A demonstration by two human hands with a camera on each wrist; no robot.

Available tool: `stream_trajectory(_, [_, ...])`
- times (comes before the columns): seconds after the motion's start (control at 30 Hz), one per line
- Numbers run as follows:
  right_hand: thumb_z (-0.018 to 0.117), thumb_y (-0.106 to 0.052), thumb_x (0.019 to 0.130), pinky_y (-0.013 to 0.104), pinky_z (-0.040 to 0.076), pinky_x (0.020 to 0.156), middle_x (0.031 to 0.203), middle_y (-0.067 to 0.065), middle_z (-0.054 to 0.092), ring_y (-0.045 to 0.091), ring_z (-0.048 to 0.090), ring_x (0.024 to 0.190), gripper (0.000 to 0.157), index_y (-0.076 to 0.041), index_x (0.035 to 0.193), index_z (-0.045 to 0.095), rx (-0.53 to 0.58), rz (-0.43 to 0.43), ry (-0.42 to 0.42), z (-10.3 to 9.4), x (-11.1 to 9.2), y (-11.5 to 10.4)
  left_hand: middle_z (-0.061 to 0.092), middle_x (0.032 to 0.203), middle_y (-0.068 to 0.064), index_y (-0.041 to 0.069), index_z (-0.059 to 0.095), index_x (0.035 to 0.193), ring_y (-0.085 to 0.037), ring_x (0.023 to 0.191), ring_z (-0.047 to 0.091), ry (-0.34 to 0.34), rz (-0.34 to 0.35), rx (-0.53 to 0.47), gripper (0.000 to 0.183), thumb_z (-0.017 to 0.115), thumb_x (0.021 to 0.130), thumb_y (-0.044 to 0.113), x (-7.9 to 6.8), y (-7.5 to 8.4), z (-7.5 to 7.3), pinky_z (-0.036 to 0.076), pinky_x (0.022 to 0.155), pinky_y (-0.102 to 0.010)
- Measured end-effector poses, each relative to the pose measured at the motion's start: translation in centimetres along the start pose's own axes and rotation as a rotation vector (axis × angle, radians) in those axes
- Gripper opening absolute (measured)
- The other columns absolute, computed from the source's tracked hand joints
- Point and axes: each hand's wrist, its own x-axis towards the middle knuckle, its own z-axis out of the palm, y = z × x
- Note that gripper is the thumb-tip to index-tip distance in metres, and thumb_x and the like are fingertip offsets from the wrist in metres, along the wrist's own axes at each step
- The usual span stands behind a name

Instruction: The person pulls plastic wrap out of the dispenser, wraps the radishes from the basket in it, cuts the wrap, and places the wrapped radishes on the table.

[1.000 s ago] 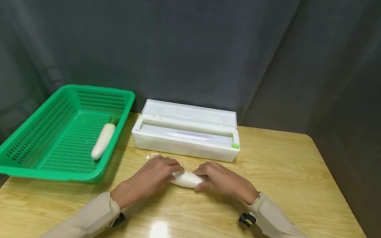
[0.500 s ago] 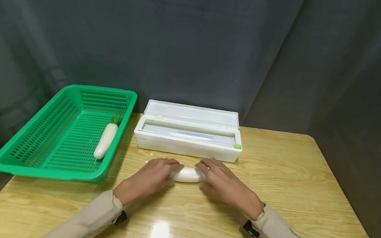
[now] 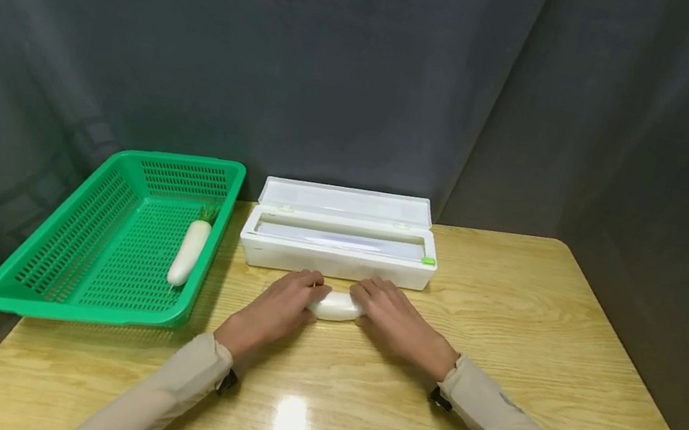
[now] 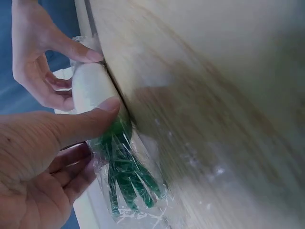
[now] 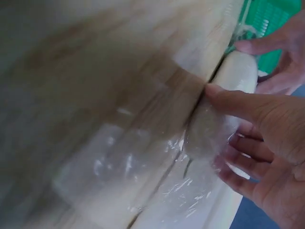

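Observation:
A white radish (image 3: pixel 335 306) wrapped in clear plastic film lies crosswise on the table, just in front of a white cling film box. My left hand (image 3: pixel 279 308) grips its leafy end, with the thumb over the near side and fingers behind. In the left wrist view the green leaf stubs (image 4: pixel 126 181) show through crinkled film (image 4: pixel 162 205) that sticks out past that end. My right hand (image 3: pixel 401 327) grips the tapered end, thumb on the near side. The right wrist view shows loose film (image 5: pixel 128 167) spreading beyond the tip on this side.
Behind the hands stands the white cling film box (image 3: pixel 336 266), its lid (image 3: pixel 346 202) raised and a green slider (image 3: pixel 428 261) at its right. A green basket (image 3: pixel 92 314) at left holds another radish (image 3: pixel 189 253). A dark curtain (image 3: pixel 366 76) hangs behind the wooden table (image 3: pixel 535 335).
Both hands and the wrapped radish have moved a little away from me, closer to the box. The right hand's fingers have shifted over the tapered end.

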Motion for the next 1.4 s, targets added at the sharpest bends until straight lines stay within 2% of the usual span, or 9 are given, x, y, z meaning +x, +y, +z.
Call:
stream_trajectory(0.1, [0.084, -0.012, 0.086, 0.044, 0.054, 0.098, 0.113, 0.011, 0.07, 0.028, 0.065, 0.106, 0.037, -0.003, 0.116, 0.065, 0.036, 0.009, -0.046, -0.2, 0.3, 0.3, 0.065, 0.112, -0.011, 0.0, 0.071, 0.118, -0.026, 0.1, 0.063, -0.035, 0.006, -0.05, 0.039, 0.088, 0.084, 0.009, 0.0, -0.1, -0.3, 0.057, 0.087, -0.037])
stream_trajectory(0.33, [0.084, -0.022, 0.09, 0.034, 0.053, 0.076, 0.103, 0.003, 0.074, 0.018, 0.064, 0.094, 0.028, -0.006, 0.109, 0.071, 0.237, 0.009, -0.209, -1.7, 0.7, 0.7, 0.07, 0.118, -0.01, 0.004, 0.069, 0.13, -0.023, 0.103, 0.068, -0.15, -0.05, -0.256, 0.043, 0.082, 0.088, 0.008, -0.8, -0.2, -1.4, 0.058, 0.089, -0.038])
stream_trajectory(0.47, [0.082, -0.019, 0.093, 0.029, 0.048, 0.072, 0.089, -0.003, 0.066, 0.012, 0.058, 0.085, 0.017, -0.009, 0.098, 0.07, 0.309, 0.022, -0.29, -2.4, 1.3, 1.1, 0.07, 0.123, -0.011, 0.004, 0.067, 0.129, -0.026, 0.111, 0.069, -0.051, 0.016, -0.173, 0.043, 0.081, 0.089, 0.001, -1.2, 0.4, -1.4, 0.058, 0.094, -0.04])
stream_trajectory(0.6, [0.081, -0.016, 0.092, 0.029, 0.041, 0.068, 0.074, -0.003, 0.048, 0.012, 0.046, 0.073, 0.023, -0.01, 0.083, 0.061, 0.332, 0.044, -0.34, -2.6, 1.9, 1.5, 0.07, 0.123, -0.012, 0.001, 0.067, 0.124, -0.028, 0.113, 0.07, 0.054, 0.074, -0.03, 0.039, 0.078, 0.088, -0.008, -1.3, 1.3, -1.1, 0.059, 0.093, -0.039])
stream_trajectory(0.77, [0.08, -0.018, 0.093, 0.042, 0.052, 0.087, 0.096, 0.007, 0.07, 0.024, 0.063, 0.092, 0.018, -0.005, 0.097, 0.068, 0.095, -0.002, -0.278, -2.6, 1.5, 0.5, 0.069, 0.126, -0.015, -0.001, 0.066, 0.128, -0.03, 0.116, 0.069, 0.046, 0.029, 0.019, 0.043, 0.078, 0.087, -0.009, -1.3, 1.9, -0.6, 0.059, 0.094, -0.039])
stream_trajectory(0.9, [0.083, -0.018, 0.089, 0.047, 0.054, 0.095, 0.113, 0.012, 0.072, 0.03, 0.066, 0.107, 0.033, -0.001, 0.113, 0.068, -0.076, -0.036, -0.165, -2.4, 1.0, -0.5, 0.068, 0.128, -0.019, -0.003, 0.064, 0.13, -0.033, 0.116, 0.069, 0.025, 0.003, 0.07, 0.043, 0.073, 0.089, -0.013, -0.9, 1.9, -0.2, 0.06, 0.093, -0.04])
stream_trajectory(1.0, [0.085, -0.017, 0.088, 0.045, 0.056, 0.092, 0.115, 0.015, 0.071, 0.03, 0.065, 0.107, 0.043, 0.002, 0.122, 0.066, -0.077, -0.02, -0.122, -1.8, 0.8, -0.5, 0.068, 0.126, -0.019, -0.002, 0.064, 0.128, -0.033, 0.114, 0.069, 0.019, -0.029, 0.087, 0.042, 0.068, 0.089, -0.017, -0.4, 1.8, -0.1, 0.06, 0.091, -0.04])
stream_trajectory(1.23, [0.082, -0.014, 0.091, 0.045, 0.057, 0.094, 0.121, 0.016, 0.07, 0.031, 0.065, 0.112, 0.045, 0.002, 0.129, 0.064, -0.022, 0.022, -0.132, -0.4, 0.5, 0.5, 0.066, 0.124, -0.017, 0.0, 0.066, 0.127, -0.032, 0.115, 0.064, -0.011, -0.051, 0.098, 0.042, 0.068, 0.088, -0.016, 0.9, 1.4, 0.3, 0.059, 0.092, -0.04])
stream_trajectory(1.4, [0.083, -0.014, 0.089, 0.045, 0.057, 0.088, 0.111, 0.015, 0.072, 0.03, 0.067, 0.103, 0.037, 0.002, 0.12, 0.07, 0.143, 0.029, -0.151, -0.9, 0.8, 1.7, 0.065, 0.119, -0.014, 0.001, 0.067, 0.127, -0.03, 0.109, 0.063, 0.013, -0.017, 0.123, 0.043, 0.072, 0.086, -0.012, 1.0, 1.1, 0.5, 0.056, 0.094, -0.04])
